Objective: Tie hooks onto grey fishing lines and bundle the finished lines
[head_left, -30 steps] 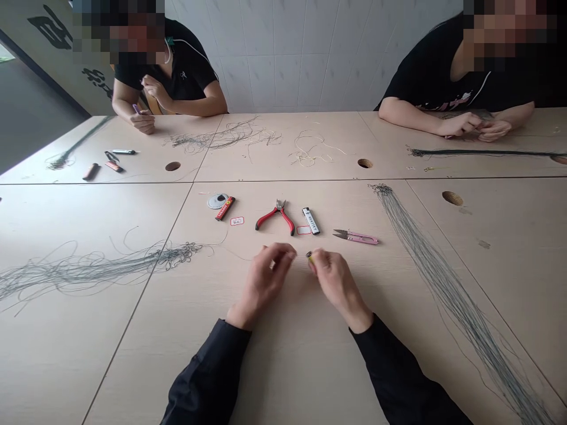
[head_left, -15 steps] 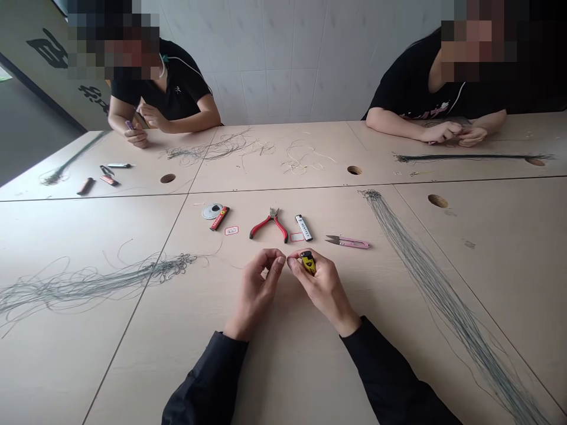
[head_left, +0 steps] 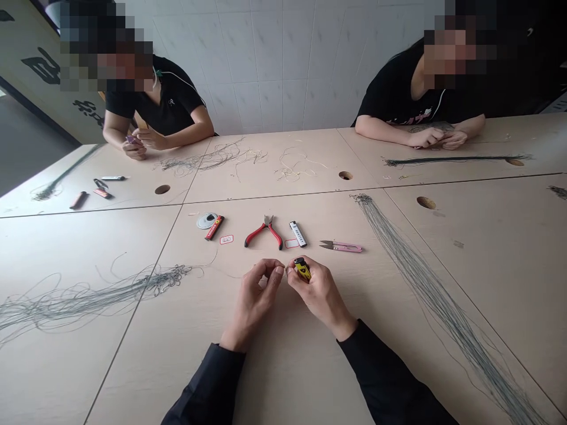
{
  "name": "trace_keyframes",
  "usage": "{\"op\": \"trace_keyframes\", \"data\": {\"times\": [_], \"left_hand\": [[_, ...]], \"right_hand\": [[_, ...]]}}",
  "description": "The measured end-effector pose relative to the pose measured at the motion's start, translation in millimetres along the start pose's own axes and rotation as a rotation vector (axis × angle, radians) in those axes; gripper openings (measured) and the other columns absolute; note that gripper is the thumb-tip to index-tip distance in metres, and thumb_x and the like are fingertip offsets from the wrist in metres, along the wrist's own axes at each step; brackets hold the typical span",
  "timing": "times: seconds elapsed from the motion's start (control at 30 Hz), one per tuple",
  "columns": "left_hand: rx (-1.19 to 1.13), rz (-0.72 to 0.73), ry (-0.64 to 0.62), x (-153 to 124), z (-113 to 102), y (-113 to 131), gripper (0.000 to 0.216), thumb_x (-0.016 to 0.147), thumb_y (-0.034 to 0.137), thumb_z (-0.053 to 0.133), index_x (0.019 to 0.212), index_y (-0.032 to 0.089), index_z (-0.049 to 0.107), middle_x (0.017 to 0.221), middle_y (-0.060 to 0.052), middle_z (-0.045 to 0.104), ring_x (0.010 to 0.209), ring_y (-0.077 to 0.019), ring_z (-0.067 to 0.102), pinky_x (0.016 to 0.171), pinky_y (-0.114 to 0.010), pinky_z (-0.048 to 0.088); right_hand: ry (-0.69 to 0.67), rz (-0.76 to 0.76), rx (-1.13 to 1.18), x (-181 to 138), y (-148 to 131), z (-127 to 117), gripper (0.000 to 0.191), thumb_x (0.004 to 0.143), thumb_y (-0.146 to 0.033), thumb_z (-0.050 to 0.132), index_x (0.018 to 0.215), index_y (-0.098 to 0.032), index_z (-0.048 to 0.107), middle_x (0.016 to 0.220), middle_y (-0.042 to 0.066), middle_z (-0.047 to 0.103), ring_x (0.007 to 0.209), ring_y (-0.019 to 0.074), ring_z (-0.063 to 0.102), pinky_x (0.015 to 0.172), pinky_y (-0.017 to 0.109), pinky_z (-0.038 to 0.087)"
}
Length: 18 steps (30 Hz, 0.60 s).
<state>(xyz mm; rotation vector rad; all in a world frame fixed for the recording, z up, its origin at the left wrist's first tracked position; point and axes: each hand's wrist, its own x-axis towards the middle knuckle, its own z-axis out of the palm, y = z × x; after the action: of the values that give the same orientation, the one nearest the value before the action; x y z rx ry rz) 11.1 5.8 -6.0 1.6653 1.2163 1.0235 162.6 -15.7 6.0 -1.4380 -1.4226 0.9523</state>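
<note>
1. The yellow lighter (head_left: 302, 269) is small, with a yellow body, a black top and a dark mark on its side. The right hand (head_left: 321, 295) grips it between thumb and fingers, clear of the table, its top tilted toward the left hand (head_left: 254, 298).
2. The grey cord (head_left: 230, 274) is a single very thin strand. It lies slack on the table to the left of the left hand and runs up to that hand's pinched fingertips, just beside the lighter's top. Its end is too fine to make out.

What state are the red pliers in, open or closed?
Open: the red pliers lie flat, handles splayed apart; the jaw tips are too small to judge.
</note>
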Motion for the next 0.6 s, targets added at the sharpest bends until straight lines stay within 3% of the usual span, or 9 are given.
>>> {"op": "trace_keyframes", "data": {"times": [0.23, 0.4, 0.5, 0.6], "left_hand": [[0.127, 0.170, 0.037, 0, -2, 4, 0.018, 0.096, 0.032, 0.052, 0.084, 0.020, 0.058, 0.087, -0.002, 0.062, 0.084, -0.0162, 0.055, 0.080, -0.030, 0.044], [0.198, 0.239, 0.066, -2, -7, 11, 0.017, 0.097, 0.030, 0.051, 0.107, 0.024, 0.062, 0.112, -0.006, 0.065, 0.111, -0.0216, 0.055, 0.097, -0.038, 0.042], [0.265, 0.271, -0.037, -3, -11, 12, 0.017, 0.098, 0.030, 0.050, 0.109, 0.024, 0.063, 0.102, -0.005, 0.069, 0.100, -0.0203, 0.059, 0.096, -0.039, 0.041], [0.352, 0.340, -0.118, -4, -12, 11, 0.016, 0.098, 0.026, 0.048, 0.094, 0.022, 0.063, 0.080, -0.001, 0.067, 0.077, -0.0161, 0.057, 0.091, -0.038, 0.039]], "right_hand": [[-0.009, -0.033, 0.012, -2, 1, 0, 0.018, 0.091, -0.033, 0.053, 0.082, -0.018, 0.056, 0.066, -0.004, 0.052, 0.059, 0.0120, 0.044, 0.058, 0.024, 0.039], [0.018, -0.018, 0.074, -5, -5, -11, 0.020, 0.091, -0.036, 0.054, 0.082, -0.018, 0.057, 0.065, -0.005, 0.048, 0.057, 0.0110, 0.042, 0.054, 0.023, 0.037], [0.123, 0.010, 0.164, -6, -9, -30, 0.022, 0.090, -0.039, 0.059, 0.084, -0.018, 0.059, 0.063, -0.005, 0.044, 0.054, 0.0100, 0.039, 0.051, 0.024, 0.035], [0.350, 0.023, 0.255, -7, -17, -62, 0.024, 0.086, -0.043, 0.065, 0.088, -0.018, 0.062, 0.059, -0.006, 0.040, 0.051, 0.0095, 0.036, 0.047, 0.025, 0.031]]}}
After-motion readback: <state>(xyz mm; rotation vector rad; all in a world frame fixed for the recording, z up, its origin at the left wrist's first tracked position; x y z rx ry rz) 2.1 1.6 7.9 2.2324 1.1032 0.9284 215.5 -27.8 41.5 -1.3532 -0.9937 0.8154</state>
